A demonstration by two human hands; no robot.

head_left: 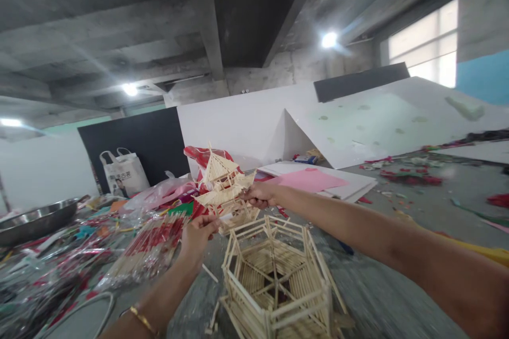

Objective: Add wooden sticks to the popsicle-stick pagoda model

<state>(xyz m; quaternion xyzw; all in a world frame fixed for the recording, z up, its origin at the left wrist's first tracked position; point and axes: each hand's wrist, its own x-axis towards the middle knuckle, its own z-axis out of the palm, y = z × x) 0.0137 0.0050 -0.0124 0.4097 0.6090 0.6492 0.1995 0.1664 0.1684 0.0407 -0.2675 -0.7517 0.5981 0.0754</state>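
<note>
A small pagoda model [222, 185] made of thin wooden sticks stands at mid-distance, with tiered, upturned roofs. My left hand [201, 228] is at its lower left, thumb and fingers pinched on a small whitish piece [226, 217]. At the pagoda's right side my right hand [260, 195] has its fingers curled closed against the lower roof; what they grip is too small to make out. Nearer to me sits a larger polygonal stick frame [274, 275], with a railing around its top and spokes meeting inside.
Wrapped bundles of red-and-tan sticks [153, 246], plastic bags and scraps cover the left side. A metal basin [37, 220] is at far left. White boards with pink paper [310, 180] lie behind my right arm.
</note>
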